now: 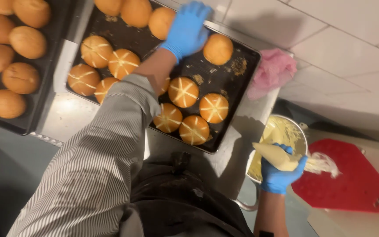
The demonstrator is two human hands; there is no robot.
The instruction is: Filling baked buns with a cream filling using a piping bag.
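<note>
A dark baking tray (237,83) holds round golden buns. Several are piped with pale crosses (183,92) and others are plain (218,49). My left hand (187,28), in a blue glove on a striped sleeve, reaches across the tray's far side. Its fingers curve down over a plain bun that is mostly hidden beneath it. My right hand (280,175), also gloved in blue, grips a cream-filled piping bag (273,156). The bag is held over a metal bowl (286,131) smeared with pale cream, to the right of the tray.
A second dark tray (36,114) of plain buns lies at the left. A pink cloth (273,70) sits beyond the tray's right corner. A red board (352,180) smeared with cream lies at the right. A white tiled wall runs behind, and my dark apron (185,206) is below.
</note>
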